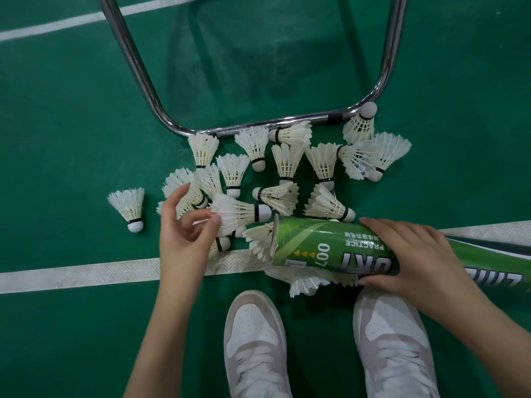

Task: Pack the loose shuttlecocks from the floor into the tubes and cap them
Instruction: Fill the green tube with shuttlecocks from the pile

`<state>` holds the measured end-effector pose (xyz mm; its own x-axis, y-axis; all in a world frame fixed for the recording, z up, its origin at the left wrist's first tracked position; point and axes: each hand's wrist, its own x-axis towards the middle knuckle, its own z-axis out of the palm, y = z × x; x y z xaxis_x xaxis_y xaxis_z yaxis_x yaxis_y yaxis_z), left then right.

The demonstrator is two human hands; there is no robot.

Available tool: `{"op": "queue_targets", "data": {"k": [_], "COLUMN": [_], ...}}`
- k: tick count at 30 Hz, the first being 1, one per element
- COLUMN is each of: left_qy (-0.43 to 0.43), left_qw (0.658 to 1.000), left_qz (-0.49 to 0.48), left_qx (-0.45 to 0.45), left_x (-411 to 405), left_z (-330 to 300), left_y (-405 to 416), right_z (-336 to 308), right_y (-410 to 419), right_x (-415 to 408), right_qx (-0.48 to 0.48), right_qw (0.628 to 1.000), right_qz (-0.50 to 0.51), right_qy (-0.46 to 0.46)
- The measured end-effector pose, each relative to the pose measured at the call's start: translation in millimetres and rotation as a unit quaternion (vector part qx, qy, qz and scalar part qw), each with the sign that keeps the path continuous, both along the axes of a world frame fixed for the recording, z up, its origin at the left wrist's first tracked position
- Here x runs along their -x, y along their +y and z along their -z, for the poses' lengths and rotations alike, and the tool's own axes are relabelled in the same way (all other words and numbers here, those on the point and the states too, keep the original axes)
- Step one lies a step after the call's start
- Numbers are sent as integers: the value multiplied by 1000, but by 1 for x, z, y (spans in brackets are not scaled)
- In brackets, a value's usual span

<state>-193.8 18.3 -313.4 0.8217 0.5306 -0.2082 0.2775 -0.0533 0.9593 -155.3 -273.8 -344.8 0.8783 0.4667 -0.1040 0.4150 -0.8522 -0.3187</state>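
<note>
Lying sideways at lower right of the frame, the one green tube (pixel 330 248) points its open mouth left, gripped around its body by the right hand (pixel 413 254). The left hand (pixel 184 228), nearer the pile, pinches a shuttlecock (pixel 238 214) by its feathers, cork aimed right toward that mouth. Roughly twenty shuttlecocks litter the floor (pixel 71 124); no cap is visible.

green court floor (pixel 71 116), white painted lines (pixel 86 272), bent chrome tube frame (pixel 135 58) resting on it
</note>
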Motion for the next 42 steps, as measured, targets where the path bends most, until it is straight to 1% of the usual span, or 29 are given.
{"op": "queue_targets", "data": {"k": [4,10,16,22,27,36,42], "left_qy": [-2,-3,28,67,74,75,92], "left_qw": [1000,995,986,974,968,965,961], "left_qz": [22,83,120,141,177,199,219], "left_qx": [22,61,116,165,163,156,142], "left_x": [12,13,9,12,11,9,10], "left_z": [-8,-12,-5,-1,-5,-7,-8], "left_y": [6,-14,-41,-49,-57,-57,-60], "right_z": [0,-1,-1,-2,-2,-3,-2], "right_y": [0,0,-2,-1,-3,-1,-2], "right_x": [0,1,1,2,3,3,4], "right_qx": [1,8,7,-3,-3,-1,8], "right_qw": [1000,1000,1000,1000,1000,1000,1000], "right_qz": [0,5,4,0,-1,1,-2], "right_qy": [5,11,12,4,-1,-5,-8]}}
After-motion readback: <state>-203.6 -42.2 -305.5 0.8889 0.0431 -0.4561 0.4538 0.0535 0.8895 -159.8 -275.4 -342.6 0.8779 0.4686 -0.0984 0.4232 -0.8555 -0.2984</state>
